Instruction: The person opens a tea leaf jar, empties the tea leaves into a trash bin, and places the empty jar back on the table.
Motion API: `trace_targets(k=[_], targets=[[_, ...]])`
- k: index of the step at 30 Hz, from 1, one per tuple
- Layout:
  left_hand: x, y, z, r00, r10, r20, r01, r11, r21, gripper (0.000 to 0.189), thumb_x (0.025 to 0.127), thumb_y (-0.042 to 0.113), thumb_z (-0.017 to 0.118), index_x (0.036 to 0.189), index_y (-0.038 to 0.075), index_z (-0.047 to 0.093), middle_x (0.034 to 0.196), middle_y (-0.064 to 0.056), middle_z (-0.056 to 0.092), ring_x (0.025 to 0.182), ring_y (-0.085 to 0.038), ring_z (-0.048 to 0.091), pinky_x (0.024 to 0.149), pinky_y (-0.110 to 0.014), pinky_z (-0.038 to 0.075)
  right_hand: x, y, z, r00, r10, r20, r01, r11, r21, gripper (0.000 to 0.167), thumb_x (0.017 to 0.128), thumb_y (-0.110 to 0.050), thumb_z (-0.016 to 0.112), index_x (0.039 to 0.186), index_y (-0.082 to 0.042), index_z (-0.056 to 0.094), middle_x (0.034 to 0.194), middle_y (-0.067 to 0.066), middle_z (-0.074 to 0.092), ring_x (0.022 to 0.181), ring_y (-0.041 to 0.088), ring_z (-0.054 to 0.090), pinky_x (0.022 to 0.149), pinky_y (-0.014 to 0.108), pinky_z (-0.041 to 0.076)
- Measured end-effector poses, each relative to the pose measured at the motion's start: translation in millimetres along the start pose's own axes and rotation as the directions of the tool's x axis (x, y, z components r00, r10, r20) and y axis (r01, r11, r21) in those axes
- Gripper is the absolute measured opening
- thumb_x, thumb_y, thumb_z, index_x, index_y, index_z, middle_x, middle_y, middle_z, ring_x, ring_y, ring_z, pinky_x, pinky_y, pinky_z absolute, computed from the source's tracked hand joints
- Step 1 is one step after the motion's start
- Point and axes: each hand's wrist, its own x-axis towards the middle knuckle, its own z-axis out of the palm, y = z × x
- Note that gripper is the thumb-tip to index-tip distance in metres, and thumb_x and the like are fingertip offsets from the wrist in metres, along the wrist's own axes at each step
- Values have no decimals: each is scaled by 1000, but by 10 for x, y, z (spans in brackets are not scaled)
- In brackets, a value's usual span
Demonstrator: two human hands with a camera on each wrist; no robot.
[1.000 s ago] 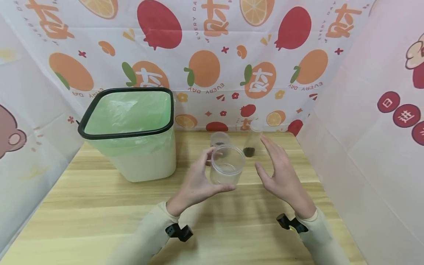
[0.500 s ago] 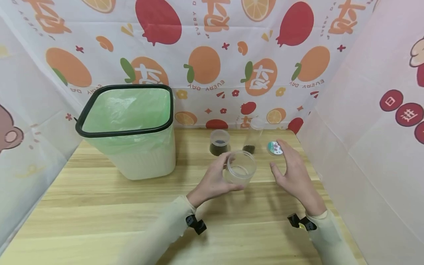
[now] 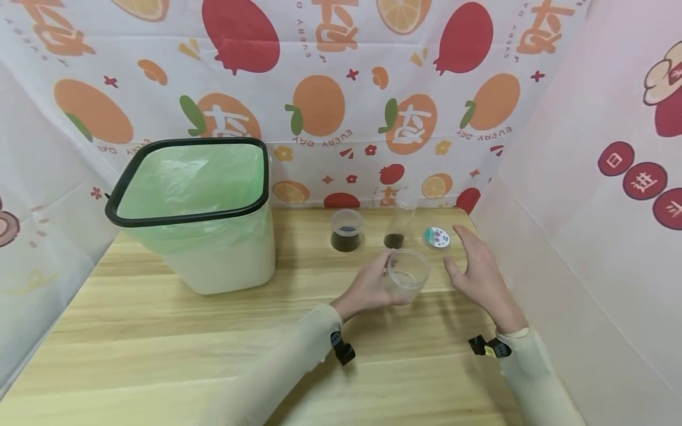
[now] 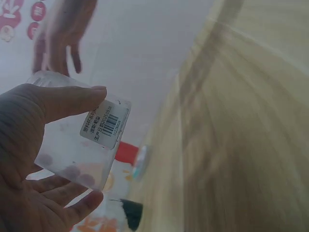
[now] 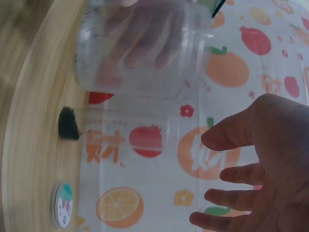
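My left hand (image 3: 367, 289) grips a clear plastic jar (image 3: 408, 277) above the table, its open mouth tilted up. In the left wrist view, the thumb presses on the jar's wall beside a white barcode label (image 4: 105, 123), and fingers curl round the far side. Nothing shows inside the jar. My right hand (image 3: 482, 278) hovers to the right of it, fingers spread and holding nothing. Just beyond lies a round lid (image 3: 437, 238) with a flowery print. A tall clear tube (image 3: 395, 239) with dark bits at its bottom stands behind the jar.
A small clear pot (image 3: 346, 235) of dark material stands left of the tube. At the left is a bin (image 3: 224, 266) with a green liner and black rim. Printed sheets enclose the wooden table (image 3: 160, 355) at the back and sides.
My left hand has carried the jar to the right and slightly nearer. My right hand has also shifted right, uncovering the flowery lid. The small pot now shows fully.
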Motion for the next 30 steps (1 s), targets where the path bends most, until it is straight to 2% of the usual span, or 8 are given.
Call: trace_targets(k=[7, 12, 22, 30], targets=[[223, -55, 299, 999, -12, 31, 11, 1000, 6, 103, 64, 27, 97, 149, 11, 42, 138, -14, 61, 125, -27, 61, 106, -43, 52, 7, 140, -78, 996, 61, 62, -60, 998, -18, 63, 88, -4, 66, 144, 12, 44, 146, 35, 50, 135, 53, 47, 110, 68, 37], [358, -66, 430, 999, -19, 38, 17, 999, 50, 100, 64, 30, 97, 146, 12, 43, 138, -14, 60, 124, -25, 61, 104, -39, 53, 20, 245, -79, 992, 89, 84, -87, 996, -31, 62, 89, -4, 64, 145, 12, 43, 146, 35, 49, 136, 53, 46, 110, 69, 36], [545, -144, 730, 996, -72, 54, 71, 997, 15, 100, 66, 29, 96, 149, 15, 42, 140, -8, 59, 126, -24, 60, 106, -38, 52, 77, 368, -67, 976, 156, 153, -148, 987, -60, 63, 91, -9, 63, 148, 9, 41, 150, 34, 46, 138, 53, 43, 113, 68, 34], [733, -131, 981, 995, -90, 52, 89, 996, 23, 104, 67, 26, 96, 152, 13, 38, 142, -7, 58, 126, -22, 60, 106, -36, 52, 113, 427, -76, 974, 168, 152, -164, 986, -41, 63, 92, -7, 63, 148, 11, 40, 149, 35, 45, 137, 55, 43, 114, 68, 34]])
